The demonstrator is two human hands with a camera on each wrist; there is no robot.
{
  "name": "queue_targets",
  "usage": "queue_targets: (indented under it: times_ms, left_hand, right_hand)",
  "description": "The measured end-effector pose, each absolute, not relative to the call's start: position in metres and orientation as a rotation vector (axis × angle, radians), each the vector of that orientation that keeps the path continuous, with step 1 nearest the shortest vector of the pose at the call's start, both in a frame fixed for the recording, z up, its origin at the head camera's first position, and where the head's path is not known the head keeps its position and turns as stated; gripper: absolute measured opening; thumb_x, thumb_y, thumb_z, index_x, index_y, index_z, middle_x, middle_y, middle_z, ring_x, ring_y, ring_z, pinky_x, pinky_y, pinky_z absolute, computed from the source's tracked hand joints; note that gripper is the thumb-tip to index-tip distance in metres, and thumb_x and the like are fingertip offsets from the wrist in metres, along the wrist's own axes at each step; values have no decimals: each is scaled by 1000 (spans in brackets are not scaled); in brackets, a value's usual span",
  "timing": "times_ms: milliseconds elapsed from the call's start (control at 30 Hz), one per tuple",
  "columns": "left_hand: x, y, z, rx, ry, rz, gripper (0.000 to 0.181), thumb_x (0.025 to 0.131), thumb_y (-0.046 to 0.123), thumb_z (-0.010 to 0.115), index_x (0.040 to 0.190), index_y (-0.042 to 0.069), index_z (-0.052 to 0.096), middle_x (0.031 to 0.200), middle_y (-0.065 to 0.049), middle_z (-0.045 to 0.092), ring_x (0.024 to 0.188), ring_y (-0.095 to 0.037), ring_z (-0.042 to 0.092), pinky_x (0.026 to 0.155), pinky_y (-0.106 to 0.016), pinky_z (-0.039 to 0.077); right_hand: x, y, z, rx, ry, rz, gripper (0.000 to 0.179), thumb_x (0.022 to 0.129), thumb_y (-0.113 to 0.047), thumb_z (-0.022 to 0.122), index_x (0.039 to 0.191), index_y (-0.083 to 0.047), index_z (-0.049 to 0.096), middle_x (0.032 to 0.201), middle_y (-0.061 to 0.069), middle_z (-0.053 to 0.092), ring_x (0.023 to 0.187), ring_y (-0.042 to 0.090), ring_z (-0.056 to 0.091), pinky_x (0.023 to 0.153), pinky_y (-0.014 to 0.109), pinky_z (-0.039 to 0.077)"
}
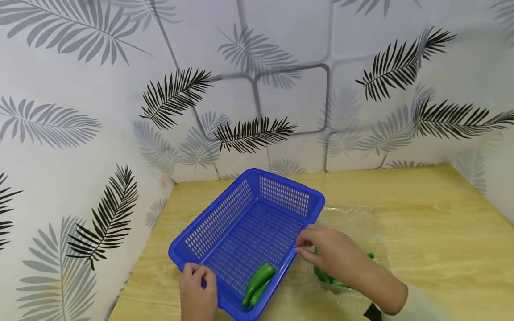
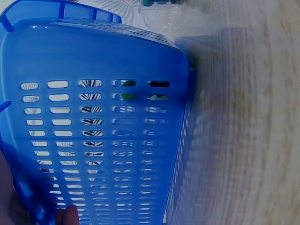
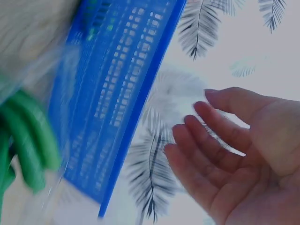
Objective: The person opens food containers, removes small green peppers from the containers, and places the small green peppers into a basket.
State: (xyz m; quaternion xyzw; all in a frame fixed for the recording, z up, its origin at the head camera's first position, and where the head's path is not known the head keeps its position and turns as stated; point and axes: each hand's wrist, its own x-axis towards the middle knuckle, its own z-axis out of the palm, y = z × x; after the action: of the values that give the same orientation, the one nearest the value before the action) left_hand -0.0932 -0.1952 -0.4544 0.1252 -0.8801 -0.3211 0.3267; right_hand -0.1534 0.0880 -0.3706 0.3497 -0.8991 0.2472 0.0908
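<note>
Gripping blue basket (image 1: 245, 223) rim, left hand (image 1: 197, 292); right hand (image 1: 337, 256) empty, fingers relaxed, over green peppers (image 1: 333, 278).

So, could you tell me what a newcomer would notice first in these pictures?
The bright blue slotted plastic basket sits mid-table on the pale wooden table, with green peppers in its near corner. The left hand holds its near rim, while the right hand, fingers relaxed, hovers over more green peppers on clear plastic beside it.
</note>
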Motion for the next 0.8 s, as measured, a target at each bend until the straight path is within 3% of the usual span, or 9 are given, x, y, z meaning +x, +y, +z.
queue_targets:
  times_ms: [333, 533, 800]
  left_hand:
    - [-92, -201, -451, 420, -2448, -925, 21, 83, 3, 51, 64, 11, 58, 81, -3, 42, 75, -21, 39, 67, -35, 33]
    - [-96, -203, -450, 449, -2467, -973, 20, 87, 9, 49, 71, 7, 61, 85, -4, 43, 78, -21, 40, 69, -35, 36]
    - [-96, -206, -456, 344, -2403, -928, 19, 83, 3, 52, 67, 9, 60, 82, -3, 44, 75, -20, 43, 68, -35, 37]
  right_hand:
    - [-155, 153, -406, 687, -3149, 627, 14, 76, -13, 73, 88, -12, 67, 83, -4, 62, 77, 16, 59, 67, 37, 48]
    - [-157, 166, -431, 702, -3131, 605, 18, 72, -7, 75, 86, -12, 65, 81, -4, 60, 74, 12, 57, 64, 33, 47]
    - [-159, 162, -442, 633, -3105, 556, 20, 69, -7, 78, 81, -13, 64, 78, -5, 57, 71, 11, 55, 63, 32, 46]
